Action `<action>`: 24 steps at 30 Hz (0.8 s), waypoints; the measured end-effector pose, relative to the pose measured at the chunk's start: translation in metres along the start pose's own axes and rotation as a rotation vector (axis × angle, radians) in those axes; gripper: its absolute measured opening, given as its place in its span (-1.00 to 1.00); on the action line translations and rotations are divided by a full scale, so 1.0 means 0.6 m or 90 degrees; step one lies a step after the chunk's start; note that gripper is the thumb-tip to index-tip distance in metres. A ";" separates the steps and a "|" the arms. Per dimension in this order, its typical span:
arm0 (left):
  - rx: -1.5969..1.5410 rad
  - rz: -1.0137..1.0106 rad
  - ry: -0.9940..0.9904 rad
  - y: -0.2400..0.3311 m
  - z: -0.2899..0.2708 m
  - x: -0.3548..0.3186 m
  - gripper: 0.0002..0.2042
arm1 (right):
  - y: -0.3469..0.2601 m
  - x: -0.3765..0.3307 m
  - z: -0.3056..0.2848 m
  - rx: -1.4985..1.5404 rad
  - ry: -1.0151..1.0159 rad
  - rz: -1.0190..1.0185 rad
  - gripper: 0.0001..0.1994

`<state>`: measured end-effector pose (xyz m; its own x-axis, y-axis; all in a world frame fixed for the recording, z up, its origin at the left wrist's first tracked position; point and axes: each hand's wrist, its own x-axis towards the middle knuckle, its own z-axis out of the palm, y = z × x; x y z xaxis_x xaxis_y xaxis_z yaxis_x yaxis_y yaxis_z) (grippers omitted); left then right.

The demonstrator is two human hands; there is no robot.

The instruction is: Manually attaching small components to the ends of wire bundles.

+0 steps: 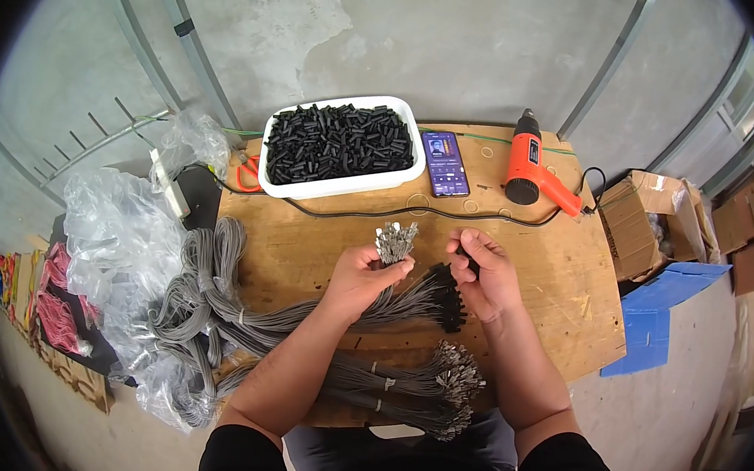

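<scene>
My left hand [363, 279] is closed round a bundle of thin grey cables, whose silvery metal terminals [395, 242] stick up above the fingers. To its right my right hand [487, 275] is raised with thumb and forefinger pinched together. Small black tube pieces [472, 262] show partly inside its curled fingers. Below the hands, a bunch of grey cables [407, 302] ends in black sleeves [450, 301]. Nearer to me lies another grey cable bunch [352, 377] with bare metal terminals [459, 379]. A white tub [336, 188] heaped with short black tubes [340, 142] stands at the back.
An orange heat gun [528, 169] lies at the back right, its black cord [370, 213] crossing the wooden table [566, 312]. A phone [445, 164] is beside the tub, orange-handled scissors [247, 175] left of it. Coiled cables [191, 292] and clear plastic [111, 232] crowd the left; cardboard boxes [653, 222] stand right.
</scene>
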<state>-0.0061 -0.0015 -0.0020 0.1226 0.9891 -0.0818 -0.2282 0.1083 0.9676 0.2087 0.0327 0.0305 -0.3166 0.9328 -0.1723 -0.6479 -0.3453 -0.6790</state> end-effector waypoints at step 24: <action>-0.046 -0.026 -0.019 0.012 0.009 -0.007 -0.89 | 0.027 -0.011 0.015 -0.230 -0.071 0.007 -0.91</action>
<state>-0.0030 -0.0057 0.0064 0.1613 0.9805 -0.1126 -0.2921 0.1564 0.9435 0.1939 0.0203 0.0273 -0.4092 0.9051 -0.1157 -0.3643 -0.2783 -0.8887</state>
